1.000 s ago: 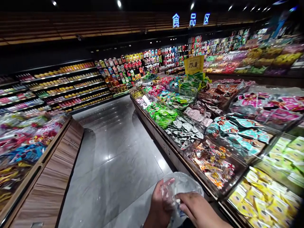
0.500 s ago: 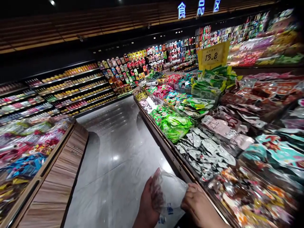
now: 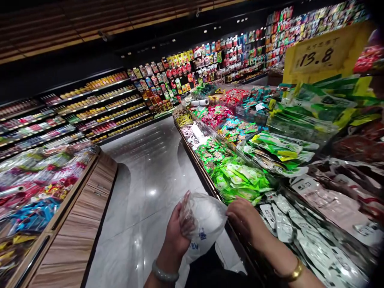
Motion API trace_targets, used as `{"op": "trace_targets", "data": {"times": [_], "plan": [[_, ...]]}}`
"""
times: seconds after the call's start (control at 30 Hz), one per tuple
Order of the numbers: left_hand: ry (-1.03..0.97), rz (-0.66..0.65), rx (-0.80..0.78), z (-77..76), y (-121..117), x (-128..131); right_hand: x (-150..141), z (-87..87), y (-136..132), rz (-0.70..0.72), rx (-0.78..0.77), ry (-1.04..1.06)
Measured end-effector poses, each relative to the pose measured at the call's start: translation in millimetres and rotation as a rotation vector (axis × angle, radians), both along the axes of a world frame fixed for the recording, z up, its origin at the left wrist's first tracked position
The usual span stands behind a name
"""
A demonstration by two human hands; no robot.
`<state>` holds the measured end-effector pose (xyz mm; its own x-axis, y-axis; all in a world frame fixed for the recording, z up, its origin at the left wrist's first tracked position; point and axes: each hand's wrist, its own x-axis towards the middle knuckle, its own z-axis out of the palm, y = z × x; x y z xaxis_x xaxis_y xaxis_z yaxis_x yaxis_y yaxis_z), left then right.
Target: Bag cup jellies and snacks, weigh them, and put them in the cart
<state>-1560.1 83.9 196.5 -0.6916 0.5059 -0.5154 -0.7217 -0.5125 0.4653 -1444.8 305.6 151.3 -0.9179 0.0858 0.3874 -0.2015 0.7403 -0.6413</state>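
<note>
Plastic bag (image 3: 207,224), thin and see-through, is held in the lower middle of the frame, over the floor (image 3: 141,176) and just beside the table (image 3: 201,170) of loose packets. The person's left hand (image 3: 175,232) has its grip curled round the bag's left side, where a reddish-brown patch shows through (contents or print, one cannot tell). The right hand (image 3: 246,222) has its grip nearly closed, seemingly pinching the right edge of the film. Holding opposite sides probably keeps the limp film spread, since it would sag otherwise. Its long axis appears to run from the top edge between the hands down toward the bottom of the frame, leaning slightly left; blue print (image 3: 201,234) sits low on it. Its mouth seems to point up and away from the person, though glare hides the rim.
</note>
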Motion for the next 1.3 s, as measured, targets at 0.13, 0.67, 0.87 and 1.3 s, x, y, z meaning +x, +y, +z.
{"op": "trace_targets", "data": {"times": [0.13, 0.67, 0.87, 1.3], "plan": [[0.029, -0.055, 0.004, -2.3, 25, -87, -73, -13.2, 42, -0.143, 0.057, -0.022], [-0.200, -0.418, -0.006, -34.1, 122, -493, -520, -92.2, 186, -0.832, 0.213, -0.635], [-0.267, -0.502, 0.048, -42.5, 156, -561, -560, -104.6, 205, -0.905, 0.199, -0.700], [-0.186, -0.581, 0.001, -49.7, 217, -552, -489, -7.6, 144, -0.634, 0.123, -0.211]]}}
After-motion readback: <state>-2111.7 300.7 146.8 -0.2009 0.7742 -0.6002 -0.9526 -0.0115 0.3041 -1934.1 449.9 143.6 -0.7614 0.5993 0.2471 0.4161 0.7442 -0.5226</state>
